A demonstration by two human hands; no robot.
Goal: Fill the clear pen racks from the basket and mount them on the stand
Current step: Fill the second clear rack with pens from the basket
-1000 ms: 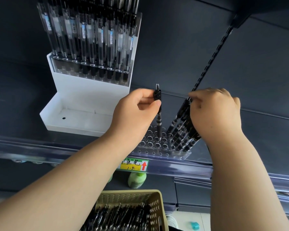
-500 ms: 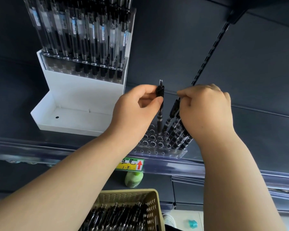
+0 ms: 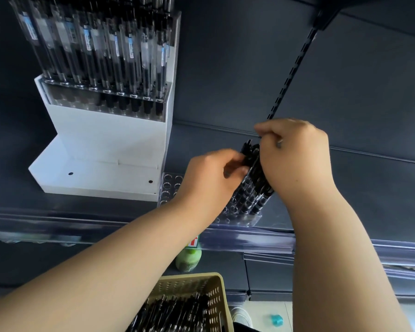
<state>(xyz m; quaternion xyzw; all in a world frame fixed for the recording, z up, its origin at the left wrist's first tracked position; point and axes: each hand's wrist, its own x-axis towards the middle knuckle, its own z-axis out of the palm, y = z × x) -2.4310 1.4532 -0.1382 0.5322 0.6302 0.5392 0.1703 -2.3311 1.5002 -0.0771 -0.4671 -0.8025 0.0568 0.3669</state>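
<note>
A clear pen rack (image 3: 169, 185) lies on the dark shelf, its right side holding several black pens (image 3: 250, 190) that lean to the right. My right hand (image 3: 295, 161) grips the tops of that bundle. My left hand (image 3: 212, 180) pinches a black pen at the bundle's left edge, over the rack. Left of the rack stands the white stand (image 3: 101, 144), with a filled clear rack of pens (image 3: 101, 58) mounted on its upper step. A tan basket (image 3: 211, 291) full of black pens sits at the bottom of the view.
A clear price rail (image 3: 249, 238) runs along the shelf's front edge. A green bottle cap (image 3: 188, 259) sits below it. A slotted black upright (image 3: 295, 65) runs up the back wall. A small blue object (image 3: 277, 320) lies on the floor.
My left hand has carried its pen to the right, from standing alone over the rack to against the bundle. The right hand stays on the bundle. The view has shifted.
</note>
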